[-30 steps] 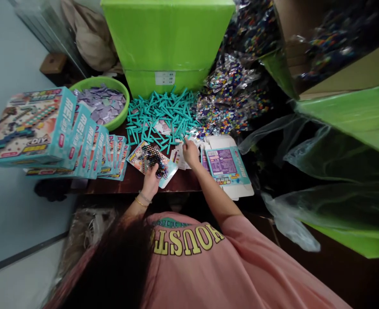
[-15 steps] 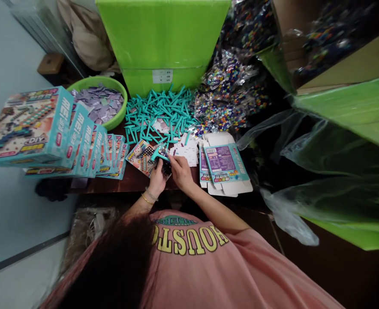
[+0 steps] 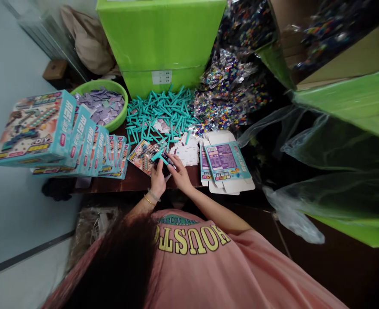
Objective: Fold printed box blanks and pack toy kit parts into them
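Observation:
My left hand is closed round a clear bag of dark beads, with a teal T-shaped tool on top of it. My right hand has its fingers on the right side of the same bag and tool. Beneath them, a printed picture sheet lies on the brown table. White printed slips lie just past my right hand. Behind is a heap of teal T-shaped tools.
Stacked boxes stand at the left, near a green basket of purple packets. A large green carton is behind. Bead bags and flattened boxes lie at the right, beside plastic sheeting.
The fingers of my right hand have spread a little over the bag and tool. The whole view has shifted slightly, with the left-hand boxes now further right.

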`<state>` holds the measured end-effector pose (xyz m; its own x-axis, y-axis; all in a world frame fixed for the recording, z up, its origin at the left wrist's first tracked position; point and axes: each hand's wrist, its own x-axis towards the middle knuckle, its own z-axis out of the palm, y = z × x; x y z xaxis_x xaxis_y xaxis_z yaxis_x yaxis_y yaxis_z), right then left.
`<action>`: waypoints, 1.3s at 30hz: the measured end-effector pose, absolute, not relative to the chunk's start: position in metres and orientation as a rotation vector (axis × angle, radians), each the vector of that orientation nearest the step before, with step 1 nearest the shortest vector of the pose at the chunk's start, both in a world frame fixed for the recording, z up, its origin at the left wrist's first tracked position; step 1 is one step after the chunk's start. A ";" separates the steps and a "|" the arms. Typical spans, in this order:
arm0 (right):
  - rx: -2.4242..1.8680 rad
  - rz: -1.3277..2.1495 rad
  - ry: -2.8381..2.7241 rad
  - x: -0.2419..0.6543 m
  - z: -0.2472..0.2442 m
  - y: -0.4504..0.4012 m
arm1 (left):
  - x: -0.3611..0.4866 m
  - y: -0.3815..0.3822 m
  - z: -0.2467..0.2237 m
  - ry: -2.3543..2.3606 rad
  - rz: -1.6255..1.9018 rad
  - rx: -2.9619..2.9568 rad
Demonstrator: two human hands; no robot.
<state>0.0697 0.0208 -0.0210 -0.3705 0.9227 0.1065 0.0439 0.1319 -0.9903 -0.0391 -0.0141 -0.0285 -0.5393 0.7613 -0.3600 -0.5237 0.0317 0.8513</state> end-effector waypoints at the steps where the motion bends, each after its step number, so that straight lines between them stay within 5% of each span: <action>1: -0.948 1.502 -1.461 0.068 -0.021 0.019 | -0.036 -0.014 -0.027 1.372 1.734 0.257; 11: -1.086 1.938 -1.016 0.114 -0.032 0.054 | -0.053 -0.035 -0.022 1.359 1.488 0.880; 19: -1.130 1.766 -1.071 0.185 -0.036 0.065 | -0.093 -0.064 -0.051 1.947 0.501 2.175; 24: -0.931 1.907 -1.162 0.188 -0.032 0.064 | -0.094 -0.052 -0.054 1.906 0.928 2.242; 30: -0.662 1.940 -1.487 0.134 -0.036 0.081 | -0.118 -0.023 0.007 2.206 1.426 1.826; 39: -0.972 1.607 -1.966 0.119 -0.004 0.111 | -0.099 -0.022 0.002 1.931 1.313 2.070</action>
